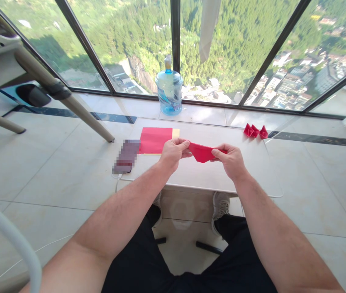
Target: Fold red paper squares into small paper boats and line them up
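I hold a folded red paper piece just above a low white table. My left hand pinches its left end, fingers closed. My right hand pinches its right end, fingers closed too. The paper hangs as a downward-pointing triangle between both hands. A stack of flat red paper sheets lies on the table to the left of my left hand, with a pale yellow sheet edge showing beside it. Three small folded red paper shapes sit at the table's far right corner.
A dark blurred-out flat object lies at the table's left edge. A blue water jug stands on the sill by the big window. A chair's legs slant at the left. My feet rest under the table on a tiled floor.
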Tool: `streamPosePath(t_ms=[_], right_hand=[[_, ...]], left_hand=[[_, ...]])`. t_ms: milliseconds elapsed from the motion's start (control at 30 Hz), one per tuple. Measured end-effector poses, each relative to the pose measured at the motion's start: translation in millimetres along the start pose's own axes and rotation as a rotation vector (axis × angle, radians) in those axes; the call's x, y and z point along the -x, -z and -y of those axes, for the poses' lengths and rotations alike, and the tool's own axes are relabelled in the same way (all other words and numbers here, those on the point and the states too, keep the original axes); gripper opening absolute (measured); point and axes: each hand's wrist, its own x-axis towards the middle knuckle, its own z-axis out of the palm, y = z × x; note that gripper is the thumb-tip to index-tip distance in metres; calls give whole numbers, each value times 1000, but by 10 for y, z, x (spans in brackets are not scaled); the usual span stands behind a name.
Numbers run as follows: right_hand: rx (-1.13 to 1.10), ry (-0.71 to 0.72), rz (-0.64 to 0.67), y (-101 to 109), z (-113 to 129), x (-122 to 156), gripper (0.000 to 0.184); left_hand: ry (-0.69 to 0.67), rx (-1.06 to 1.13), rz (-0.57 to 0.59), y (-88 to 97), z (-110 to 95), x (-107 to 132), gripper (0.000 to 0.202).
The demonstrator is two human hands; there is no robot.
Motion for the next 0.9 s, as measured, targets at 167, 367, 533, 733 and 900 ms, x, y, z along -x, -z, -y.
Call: streamPosePath(t_ms=[167,367,533,733,900], right_hand=[[145,10,-10,23,16,2,25],[237,32,40,33,51,13,23],[238,44,52,27,47,15,22],[276,44,103,-3,18,27,24],[273,46,117,-33,1,35,21]], left_hand=[[-61,-63,1,-24,20,14,20],[-102,-108,52,-72,53,58,18],[-123,-177,110,-28,13,40,18],[-204,-452,190,42,-48,6,16],[-255,-551,163,52,-21,-6,12]])
